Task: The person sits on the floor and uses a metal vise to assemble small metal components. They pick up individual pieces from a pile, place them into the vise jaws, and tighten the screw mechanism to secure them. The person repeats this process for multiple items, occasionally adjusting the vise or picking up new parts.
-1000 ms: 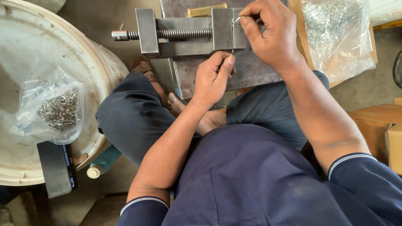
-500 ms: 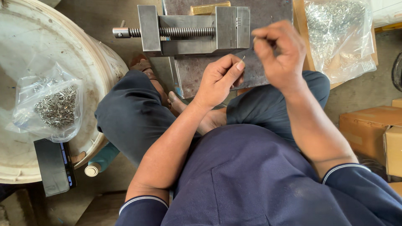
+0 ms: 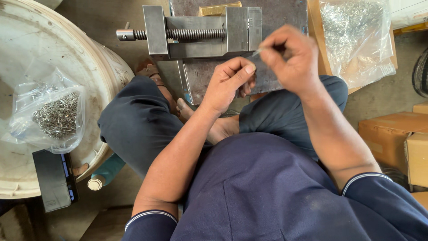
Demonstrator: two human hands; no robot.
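I sit cross-legged before a steel vise (image 3: pixel 200 32) bolted on a grey metal plate (image 3: pixel 276 18). My right hand (image 3: pixel 290 60) hovers just below the vise's right jaw, fingers pinched on a small thin metal piece (image 3: pixel 257 52). My left hand (image 3: pixel 229 82) rests on the plate's near edge, fingers curled, its thumb tip close to that metal piece. Whether the left hand holds anything is hidden.
A clear bag of small metal parts (image 3: pixel 51 114) lies on a white round drum lid (image 3: pixel 31 49) at left, beside a black phone (image 3: pixel 55 178). Another bag of metal parts (image 3: pixel 356 40) lies at right. Cardboard boxes (image 3: pixel 397 138) stand at far right.
My right hand has drawn back from the vise's right jaw toward me, still pinching the small metal piece. The left hand has stayed by the plate's edge.
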